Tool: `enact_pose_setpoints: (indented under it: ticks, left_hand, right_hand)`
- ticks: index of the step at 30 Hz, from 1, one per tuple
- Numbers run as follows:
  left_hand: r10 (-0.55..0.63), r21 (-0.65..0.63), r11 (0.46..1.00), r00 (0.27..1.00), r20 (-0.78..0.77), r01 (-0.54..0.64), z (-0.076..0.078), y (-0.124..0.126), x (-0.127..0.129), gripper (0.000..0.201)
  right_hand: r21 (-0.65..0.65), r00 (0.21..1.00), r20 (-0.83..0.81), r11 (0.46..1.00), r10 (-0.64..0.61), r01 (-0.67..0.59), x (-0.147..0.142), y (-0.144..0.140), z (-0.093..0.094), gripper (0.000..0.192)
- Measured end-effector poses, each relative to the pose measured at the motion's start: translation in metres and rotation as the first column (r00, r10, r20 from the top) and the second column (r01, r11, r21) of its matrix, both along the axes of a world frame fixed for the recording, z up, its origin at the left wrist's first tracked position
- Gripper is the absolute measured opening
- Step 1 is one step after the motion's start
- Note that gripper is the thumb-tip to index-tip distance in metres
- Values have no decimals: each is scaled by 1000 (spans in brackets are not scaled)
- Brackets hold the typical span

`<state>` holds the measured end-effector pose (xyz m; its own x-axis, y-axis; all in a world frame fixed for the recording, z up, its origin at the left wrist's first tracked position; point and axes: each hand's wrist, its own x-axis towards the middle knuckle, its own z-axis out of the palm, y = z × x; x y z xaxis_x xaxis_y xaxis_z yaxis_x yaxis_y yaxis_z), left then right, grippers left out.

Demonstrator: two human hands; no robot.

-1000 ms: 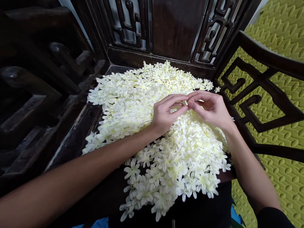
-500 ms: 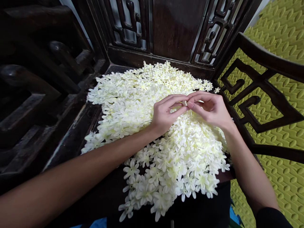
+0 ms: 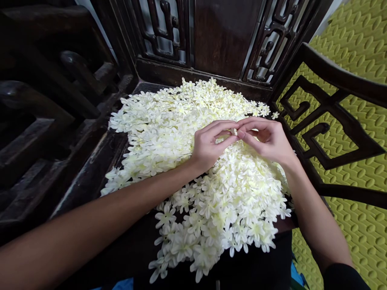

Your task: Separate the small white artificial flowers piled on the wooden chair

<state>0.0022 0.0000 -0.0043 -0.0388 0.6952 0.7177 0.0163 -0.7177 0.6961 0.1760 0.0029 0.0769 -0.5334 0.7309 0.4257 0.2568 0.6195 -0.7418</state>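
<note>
Currently, from the head camera, I see both of my hands meeting above a pile of flowers (image 3: 193, 161) that covers the seat of a dark wooden chair (image 3: 99, 169).

Left hand (image 3: 208, 147): the fingers are curled inward, with the thumb and forefinger brought together in a pinch. The wrist rests on the pile, and the forearm crosses the lower left of the picture.

Right hand (image 3: 269, 139): the fingers are likewise curled, thumb and forefinger closed to a pinch that meets the left hand's fingertips. The forearm comes in from the lower right.

Held item: a single small flower (image 3: 235, 131), cream-white like the others, sits between the two sets of fingertips, just above the middle of the pile. Both hands touch it. I cannot tell which hand carries more of the grip, as the fingers hide most of the item.

Surroundings: the pile spreads from the carved chair back (image 3: 223, 36) to the front edge of the seat, where some flowers overhang. One loose flower (image 3: 275, 115) lies apart at the right rear corner. A carved armrest (image 3: 332, 108) stands to the right, and beyond it lies a yellow-green patterned floor mat (image 3: 359, 40).
</note>
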Motion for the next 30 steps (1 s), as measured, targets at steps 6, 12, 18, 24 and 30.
enact_pose_setpoints:
  ticks: [6, 12, 18, 24, 30]
  left_hand:
    - [-17, -24, 1000, 1000, 15, 17, 1, -2, 1, 30]
    - [-18, 31, 999, 1000, -24, 19, 3, -1, 0, 20]
    - [-63, 12, 998, 997, 35, 62, 3, -2, 3, 14]
    - [-86, -91, 991, 993, 86, 94, 1, -3, 4, 15]
    - [-70, -82, 994, 994, 89, 78, 0, -3, 4, 14]
  right_hand:
    - [2, 1000, 7, 1000, -7, 7, 0, 1, -1, 8]
    - [0, 999, -15, 1000, -28, 28, 0, 4, -4, 10]
    - [-51, 997, -57, 998, -43, 41, 2, 7, -6, 9]
    - [-118, 995, -100, 993, -18, 6, 3, 6, -1, 3]
    - [-165, 995, -29, 982, -93, 87, 1, 3, -3, 23]
